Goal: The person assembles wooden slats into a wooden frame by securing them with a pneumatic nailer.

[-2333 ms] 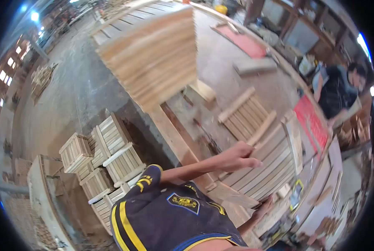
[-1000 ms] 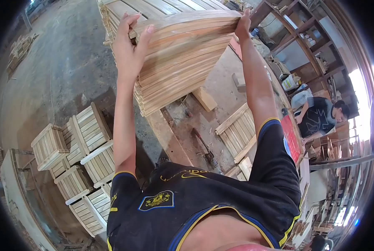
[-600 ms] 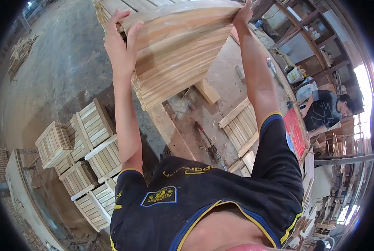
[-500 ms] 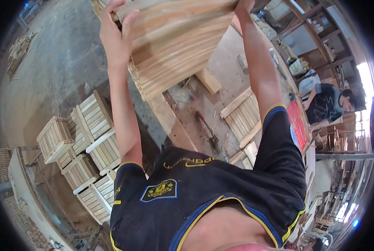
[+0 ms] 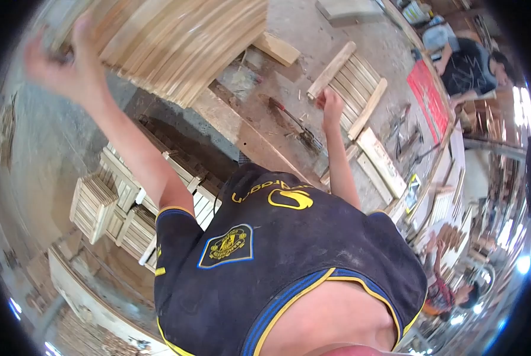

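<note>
My left hand (image 5: pixel 66 71), blurred, has its fingers spread and holds nothing, beside the left edge of a large stack of wooden slatted pieces (image 5: pixel 182 44). The stack rests at the top of the work surface, partly cut off by the frame. My right hand (image 5: pixel 332 108) is over the lower left part of a small slatted panel (image 5: pixel 355 80). Its fingers look bent, but blur hides whether they touch or hold anything. A red-handled tool (image 5: pixel 295 121) lies left of that hand.
A wood block (image 5: pixel 277 48) is beside the stack. Slatted pieces (image 5: pixel 93 207) are piled at lower left. More tools (image 5: pixel 399 127) and a red sheet (image 5: pixel 430 98) lie to the right. One person (image 5: pixel 470 68) is at upper right, another (image 5: pixel 449 291) at lower right.
Both hands have come off the stack. My right hand has moved down to the small panel; my left has shifted left and spread. The stack appears farther left in view.
</note>
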Demonstrator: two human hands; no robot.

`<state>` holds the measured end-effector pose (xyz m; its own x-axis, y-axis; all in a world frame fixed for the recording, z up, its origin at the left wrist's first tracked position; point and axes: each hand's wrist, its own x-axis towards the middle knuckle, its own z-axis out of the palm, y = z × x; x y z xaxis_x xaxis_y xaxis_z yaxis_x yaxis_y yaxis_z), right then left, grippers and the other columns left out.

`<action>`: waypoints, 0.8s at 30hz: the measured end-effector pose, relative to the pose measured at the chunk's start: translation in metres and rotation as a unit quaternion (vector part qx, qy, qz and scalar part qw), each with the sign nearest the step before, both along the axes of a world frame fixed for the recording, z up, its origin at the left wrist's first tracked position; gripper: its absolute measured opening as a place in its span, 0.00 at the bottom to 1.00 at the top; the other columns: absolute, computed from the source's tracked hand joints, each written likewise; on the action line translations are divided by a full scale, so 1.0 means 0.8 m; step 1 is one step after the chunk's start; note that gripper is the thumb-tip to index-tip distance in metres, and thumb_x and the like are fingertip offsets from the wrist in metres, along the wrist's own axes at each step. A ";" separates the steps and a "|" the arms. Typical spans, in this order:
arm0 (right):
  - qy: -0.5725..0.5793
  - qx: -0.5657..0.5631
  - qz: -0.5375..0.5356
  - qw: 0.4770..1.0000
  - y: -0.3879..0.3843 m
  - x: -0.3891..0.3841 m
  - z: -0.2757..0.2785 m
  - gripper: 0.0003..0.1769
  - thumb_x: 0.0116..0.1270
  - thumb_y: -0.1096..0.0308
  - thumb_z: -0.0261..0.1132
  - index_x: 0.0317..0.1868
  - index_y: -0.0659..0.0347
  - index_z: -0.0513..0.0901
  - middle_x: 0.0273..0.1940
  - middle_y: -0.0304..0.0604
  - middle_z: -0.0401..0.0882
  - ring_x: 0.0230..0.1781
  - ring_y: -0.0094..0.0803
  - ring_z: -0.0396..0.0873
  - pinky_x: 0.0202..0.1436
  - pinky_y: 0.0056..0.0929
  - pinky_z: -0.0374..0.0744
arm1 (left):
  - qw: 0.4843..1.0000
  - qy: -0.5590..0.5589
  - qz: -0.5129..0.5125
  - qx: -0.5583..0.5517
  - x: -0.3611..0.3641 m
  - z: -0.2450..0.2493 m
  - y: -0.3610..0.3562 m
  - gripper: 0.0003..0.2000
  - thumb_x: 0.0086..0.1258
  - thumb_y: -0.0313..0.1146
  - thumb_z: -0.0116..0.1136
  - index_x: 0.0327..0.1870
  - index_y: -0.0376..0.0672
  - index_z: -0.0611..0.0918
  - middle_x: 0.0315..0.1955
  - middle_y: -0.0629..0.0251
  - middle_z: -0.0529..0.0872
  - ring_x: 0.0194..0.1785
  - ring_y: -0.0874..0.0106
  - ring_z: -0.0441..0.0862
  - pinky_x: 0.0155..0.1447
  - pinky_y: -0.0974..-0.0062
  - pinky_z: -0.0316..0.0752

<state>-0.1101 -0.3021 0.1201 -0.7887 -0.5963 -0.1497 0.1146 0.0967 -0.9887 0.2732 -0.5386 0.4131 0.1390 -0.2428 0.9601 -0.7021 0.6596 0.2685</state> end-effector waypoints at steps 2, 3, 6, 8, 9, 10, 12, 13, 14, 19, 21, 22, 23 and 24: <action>0.058 0.114 -0.048 0.991 0.109 0.017 -0.020 0.13 0.66 0.61 0.60 0.32 0.64 0.80 0.25 0.37 0.78 0.23 0.23 0.74 0.25 0.22 0.70 | 0.990 0.101 -0.027 -0.094 -0.015 -0.003 0.030 0.24 0.61 0.40 0.67 0.49 0.35 0.70 0.42 0.55 0.78 0.46 0.63 0.76 0.54 0.68 0.70; -0.023 0.135 -0.111 0.984 0.160 0.017 -0.037 0.12 0.66 0.62 0.60 0.36 0.63 0.81 0.28 0.38 0.80 0.25 0.22 0.75 0.26 0.21 0.73 | 0.960 0.199 -0.141 -0.139 -0.033 -0.010 0.044 0.23 0.61 0.41 0.66 0.47 0.35 0.70 0.41 0.54 0.78 0.44 0.64 0.76 0.53 0.68 0.71; -0.028 0.168 -0.195 0.966 0.310 0.028 -0.062 0.12 0.69 0.61 0.58 0.40 0.60 0.81 0.30 0.38 0.82 0.25 0.22 0.76 0.26 0.20 0.74 | 0.966 0.206 -0.140 -0.072 -0.077 -0.051 0.087 0.19 0.64 0.42 0.60 0.41 0.34 0.72 0.34 0.58 0.76 0.38 0.69 0.74 0.44 0.72 0.70; -0.037 0.202 -0.257 0.944 0.378 0.034 -0.069 0.12 0.69 0.61 0.58 0.40 0.60 0.81 0.31 0.39 0.82 0.25 0.22 0.76 0.26 0.20 0.74 | 0.953 0.259 -0.149 0.051 -0.094 -0.086 0.102 0.18 0.66 0.43 0.56 0.41 0.35 0.72 0.33 0.58 0.77 0.37 0.70 0.73 0.42 0.72 0.69; -0.049 0.210 -0.286 0.934 0.396 0.038 -0.063 0.12 0.68 0.61 0.58 0.41 0.60 0.82 0.31 0.39 0.82 0.25 0.22 0.76 0.26 0.21 0.74 | 0.932 0.308 -0.152 0.113 -0.098 -0.100 0.106 0.17 0.67 0.43 0.54 0.41 0.36 0.73 0.34 0.59 0.77 0.37 0.70 0.73 0.42 0.72 0.68; -0.060 0.208 -0.293 0.931 0.405 0.039 -0.062 0.12 0.68 0.61 0.58 0.41 0.60 0.82 0.31 0.39 0.82 0.25 0.22 0.76 0.26 0.21 0.74 | 0.934 0.299 -0.162 0.113 -0.097 -0.107 0.108 0.17 0.67 0.43 0.54 0.41 0.36 0.73 0.34 0.59 0.77 0.37 0.70 0.73 0.42 0.72 0.68; -0.049 0.176 -0.345 0.921 0.410 0.042 -0.056 0.12 0.68 0.60 0.58 0.40 0.60 0.82 0.31 0.40 0.83 0.25 0.22 0.77 0.28 0.22 0.74 | 0.848 0.465 -0.103 0.235 -0.093 -0.112 0.112 0.15 0.67 0.42 0.51 0.41 0.38 0.74 0.33 0.61 0.77 0.37 0.70 0.73 0.42 0.72 0.68; -0.055 0.173 -0.348 0.920 0.402 0.041 -0.057 0.12 0.68 0.60 0.58 0.40 0.60 0.82 0.31 0.40 0.83 0.25 0.22 0.77 0.28 0.22 0.74 | 0.850 0.459 -0.107 0.233 -0.093 -0.112 0.110 0.15 0.67 0.42 0.51 0.41 0.38 0.74 0.33 0.61 0.77 0.37 0.70 0.73 0.42 0.72 0.68; -0.064 0.158 -0.347 0.922 0.384 0.036 -0.057 0.12 0.67 0.60 0.59 0.40 0.59 0.82 0.31 0.40 0.82 0.25 0.22 0.77 0.29 0.22 0.74 | 0.837 0.471 -0.116 0.251 -0.093 -0.112 0.108 0.13 0.67 0.41 0.50 0.41 0.38 0.74 0.33 0.62 0.77 0.37 0.71 0.73 0.42 0.72 0.67; -0.062 0.111 -0.166 0.978 0.244 0.017 -0.037 0.12 0.68 0.61 0.58 0.38 0.60 0.81 0.30 0.39 0.82 0.27 0.24 0.78 0.31 0.23 0.74 | 0.789 0.500 -0.202 0.295 -0.079 -0.111 0.111 0.11 0.67 0.38 0.47 0.38 0.39 0.75 0.29 0.64 0.77 0.33 0.71 0.73 0.39 0.72 0.64; -0.062 0.077 -0.074 0.992 0.204 0.030 -0.030 0.11 0.68 0.61 0.58 0.38 0.60 0.81 0.30 0.39 0.82 0.27 0.24 0.78 0.31 0.23 0.75 | 0.778 0.501 -0.221 0.309 -0.056 -0.122 0.134 0.11 0.66 0.37 0.48 0.38 0.38 0.75 0.28 0.64 0.78 0.32 0.71 0.74 0.39 0.72 0.65; -0.056 0.034 0.005 0.998 0.168 0.022 -0.024 0.11 0.69 0.61 0.57 0.38 0.60 0.81 0.30 0.39 0.82 0.28 0.24 0.79 0.32 0.24 0.75 | 0.760 0.502 -0.261 0.321 -0.044 -0.129 0.144 0.10 0.66 0.37 0.49 0.37 0.38 0.76 0.28 0.64 0.78 0.31 0.71 0.75 0.39 0.72 0.66; -0.042 0.022 0.044 0.998 0.130 0.016 -0.019 0.11 0.69 0.61 0.57 0.38 0.60 0.81 0.30 0.39 0.82 0.28 0.24 0.79 0.32 0.24 0.75 | 0.768 0.519 -0.242 0.287 -0.033 -0.135 0.152 0.10 0.66 0.37 0.49 0.37 0.38 0.76 0.28 0.64 0.78 0.31 0.71 0.75 0.39 0.72 0.66; -0.090 0.030 0.067 0.993 0.113 0.026 -0.018 0.12 0.69 0.62 0.57 0.39 0.60 0.81 0.31 0.39 0.82 0.28 0.25 0.79 0.32 0.24 0.76 | 0.733 0.513 -0.247 0.370 -0.016 -0.142 0.168 0.10 0.65 0.37 0.51 0.37 0.39 0.77 0.29 0.64 0.79 0.32 0.70 0.76 0.41 0.72 0.68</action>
